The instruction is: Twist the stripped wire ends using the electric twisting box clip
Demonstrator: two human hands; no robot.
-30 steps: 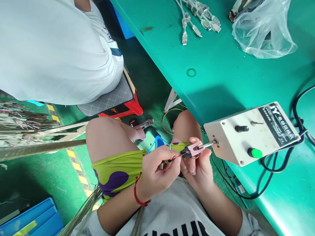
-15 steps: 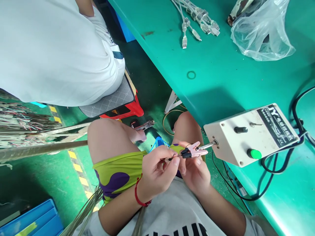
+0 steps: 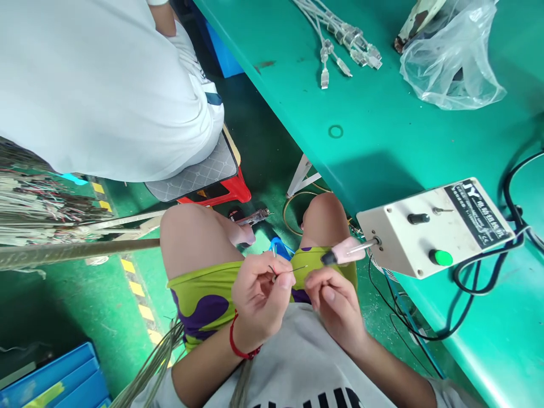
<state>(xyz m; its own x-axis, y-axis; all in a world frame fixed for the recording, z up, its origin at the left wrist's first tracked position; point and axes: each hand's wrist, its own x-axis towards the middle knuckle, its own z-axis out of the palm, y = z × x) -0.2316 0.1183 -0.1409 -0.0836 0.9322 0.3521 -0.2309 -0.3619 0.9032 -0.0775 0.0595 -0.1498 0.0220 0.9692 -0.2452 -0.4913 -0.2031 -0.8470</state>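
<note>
At lower centre the left hand (image 3: 260,297) is curled with its back to the camera, a red cord around the wrist, thumb and forefinger pinched on a thin wire end (image 3: 291,271) that pokes rightward from the fingertips. Just to its right the right hand (image 3: 334,297) has its fingers bent loosely inward near the tip of that wire; whether they touch it I cannot tell. Both forearms rise from the bottom edge over a pale shirt.

Upper left is filled by another person's white-shirted back (image 3: 97,85), seated on a quilted grey cushion over a red stool (image 3: 212,190). At middle left a bundle of stripped cables (image 3: 46,204) lies across the frame, and more grey cable (image 3: 148,362) runs down past the left forearm. Above the right hand a pink clip (image 3: 343,253) sits on a metal shaft projecting from a white control box (image 3: 433,226) on the edge of the green bench (image 3: 382,141), at middle right. The clip hangs apart from both hands, between them and the box. A clear plastic bag (image 3: 450,62) and connector leads (image 3: 340,45) lie upper right.

The wire is fine and dark, nearly straight, with a short second strand splayed up beside the left thumb.
</note>
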